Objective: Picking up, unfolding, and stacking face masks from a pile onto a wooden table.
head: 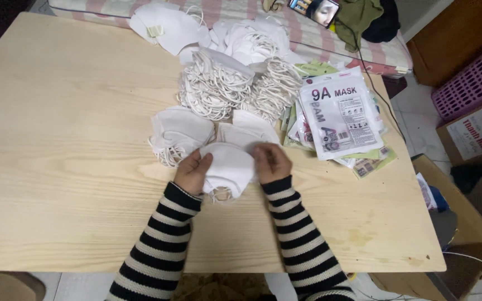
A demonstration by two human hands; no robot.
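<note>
White folded mask (230,167) is gripped at its edges by both hands, left hand (192,171) and right hand (271,161), just above the wooden table (68,167); more masks (181,134) and printed packets (341,114) are piled just beyond

White face masks (227,167) and white ear loops (218,89) lie across a pale, wood-grained table (57,167). Black-and-white striped sleeves (157,245) sit at the near edge. At right: white and pale green packets (341,114), with a pink basket (472,78) beyond. A pink-and-cream striped mattress (319,39) lies at the far side.
</note>
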